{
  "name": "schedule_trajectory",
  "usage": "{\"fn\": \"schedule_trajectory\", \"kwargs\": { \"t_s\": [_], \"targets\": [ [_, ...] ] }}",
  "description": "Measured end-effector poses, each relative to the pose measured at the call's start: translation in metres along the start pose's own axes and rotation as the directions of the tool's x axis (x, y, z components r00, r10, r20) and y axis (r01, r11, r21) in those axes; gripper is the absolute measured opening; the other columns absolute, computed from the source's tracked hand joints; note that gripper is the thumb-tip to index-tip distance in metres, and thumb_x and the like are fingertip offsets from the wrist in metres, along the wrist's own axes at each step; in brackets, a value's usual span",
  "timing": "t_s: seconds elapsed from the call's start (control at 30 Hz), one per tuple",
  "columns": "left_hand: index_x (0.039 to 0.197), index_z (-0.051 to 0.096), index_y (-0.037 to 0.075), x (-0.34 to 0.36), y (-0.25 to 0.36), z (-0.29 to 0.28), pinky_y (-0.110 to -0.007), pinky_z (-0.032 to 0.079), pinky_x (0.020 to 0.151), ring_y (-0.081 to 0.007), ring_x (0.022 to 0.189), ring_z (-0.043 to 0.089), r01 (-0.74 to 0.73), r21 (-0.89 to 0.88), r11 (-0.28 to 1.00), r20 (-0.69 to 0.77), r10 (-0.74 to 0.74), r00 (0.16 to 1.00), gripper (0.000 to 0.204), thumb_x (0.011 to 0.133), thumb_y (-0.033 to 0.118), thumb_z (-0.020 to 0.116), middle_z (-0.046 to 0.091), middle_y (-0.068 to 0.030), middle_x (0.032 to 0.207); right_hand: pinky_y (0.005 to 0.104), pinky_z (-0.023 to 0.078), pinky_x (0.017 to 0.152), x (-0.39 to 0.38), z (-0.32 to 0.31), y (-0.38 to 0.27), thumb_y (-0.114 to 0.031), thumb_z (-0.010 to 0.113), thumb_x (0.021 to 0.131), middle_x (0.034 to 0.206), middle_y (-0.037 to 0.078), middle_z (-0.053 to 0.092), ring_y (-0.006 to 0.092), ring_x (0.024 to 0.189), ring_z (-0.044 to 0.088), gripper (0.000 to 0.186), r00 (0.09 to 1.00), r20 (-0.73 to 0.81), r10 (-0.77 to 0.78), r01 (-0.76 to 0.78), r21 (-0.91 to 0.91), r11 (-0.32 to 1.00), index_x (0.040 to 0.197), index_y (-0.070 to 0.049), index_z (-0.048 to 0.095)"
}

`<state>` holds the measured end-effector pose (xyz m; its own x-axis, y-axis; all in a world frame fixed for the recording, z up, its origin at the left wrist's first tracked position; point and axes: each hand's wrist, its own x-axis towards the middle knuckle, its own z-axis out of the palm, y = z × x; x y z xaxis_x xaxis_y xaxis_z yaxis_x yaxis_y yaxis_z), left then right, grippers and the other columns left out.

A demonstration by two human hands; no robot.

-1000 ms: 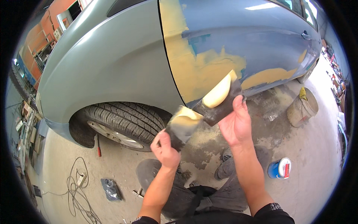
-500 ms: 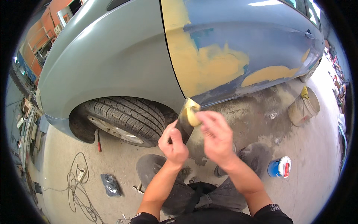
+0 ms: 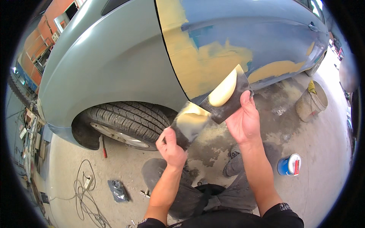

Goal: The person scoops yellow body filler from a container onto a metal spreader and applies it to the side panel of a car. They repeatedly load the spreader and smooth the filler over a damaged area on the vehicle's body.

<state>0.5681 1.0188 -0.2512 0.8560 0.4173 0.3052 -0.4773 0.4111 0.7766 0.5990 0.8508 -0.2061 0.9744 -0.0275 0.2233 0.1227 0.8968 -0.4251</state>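
Observation:
My left hand (image 3: 173,150) is closed on a dark flat filler spreader (image 3: 181,137) with yellow body filler smeared over its far half. Between the fingers and thumb of my right hand (image 3: 245,121) is a second dark, square-edged spreader (image 3: 234,99). A thick, smooth bead of yellow filler (image 3: 224,89) lies along its far left edge. The two spreaders nearly meet corner to corner; whether they touch I cannot tell. Beyond them stands the car door (image 3: 273,34), blue-grey with yellow filler patches (image 3: 213,62) along its front edge and lower part.
The grey-green front fender (image 3: 102,57) and tyre (image 3: 131,119) stand close on the left. A dirty bucket (image 3: 312,104) with a yellow cloth and a blue can (image 3: 289,165) are at right. A tangled cable (image 3: 85,193), black plastic bag (image 3: 118,190) and red-handled tool (image 3: 104,152) lie left.
My right hand has moved right and away from the left one, turning its spreader face up so the filler bead shows. The left spreader has tilted flatter, showing its smeared face.

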Motion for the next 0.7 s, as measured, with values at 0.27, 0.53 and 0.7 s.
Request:
{"fn": "schedule_trajectory", "kwargs": {
  "t_s": [0.27,0.53,0.7],
  "targets": [
    [0.089,0.063,-0.005,0.003,0.002,0.003,-0.025,0.045,0.069,-0.0111,0.076,0.057,0.092,0.011,0.996,-0.044,-0.091,0.995,0.040,0.098,0.032,0.052,0.064,-0.0056,0.085,0.0227,0.043,0.069,-0.022,-0.015,-0.003,-0.013,0.054,0.097,0.095,-0.001,0.059,0.0075,0.079,0.051,0.027,0.967,0.104,0.231,0.076,-0.989,0.128,0.121,-0.002,0.060],
    [0.094,0.063,-0.011,-0.008,-0.006,0.009,-0.027,0.046,0.072,-0.0178,0.079,0.060,-0.542,0.453,0.708,0.351,0.418,0.838,0.044,0.100,0.029,0.045,0.066,-0.0136,0.088,0.0205,0.042,0.070,-0.038,0.006,0.025,-0.006,0.053,0.095,0.100,0.003,0.058,0.0082,0.080,0.051,0.027,0.974,0.138,-0.178,0.205,-0.870,0.449,0.121,-0.002,0.060],
    [0.099,0.064,-0.011,-0.001,0.001,0.000,-0.032,0.050,0.070,-0.0243,0.076,0.064,-0.537,0.451,0.713,0.393,0.382,0.836,0.036,0.097,0.021,0.050,0.067,-0.0177,0.086,0.0281,0.050,0.076,-0.054,0.006,0.037,0.002,0.059,0.087,0.107,0.011,0.059,0.0193,0.091,0.059,0.030,0.913,0.370,-0.173,0.405,-0.874,0.269,0.116,-0.004,0.064]
  ]
}}
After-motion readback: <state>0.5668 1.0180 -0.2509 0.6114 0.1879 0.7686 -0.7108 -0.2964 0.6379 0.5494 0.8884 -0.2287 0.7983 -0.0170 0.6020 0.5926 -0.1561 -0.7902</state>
